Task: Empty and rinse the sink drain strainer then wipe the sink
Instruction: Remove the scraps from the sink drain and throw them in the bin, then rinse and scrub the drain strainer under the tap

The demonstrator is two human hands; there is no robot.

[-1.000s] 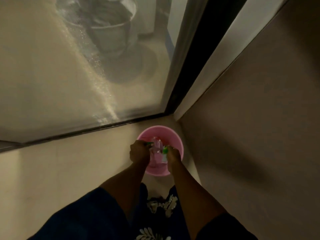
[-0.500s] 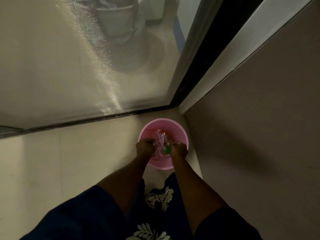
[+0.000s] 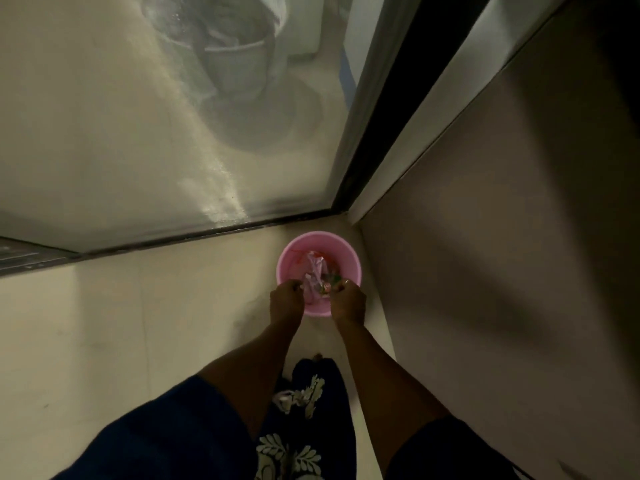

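Reaching both fists (image 3: 288, 296) (image 3: 348, 299) into pink bin (image 3: 351, 258).

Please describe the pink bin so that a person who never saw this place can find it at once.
Find the frosted glass door and follow its dark bottom track to the corner where it meets the brown wall. The pink bin stands on the pale floor there, under both hands. It is the only pink, round object, with scraps inside.
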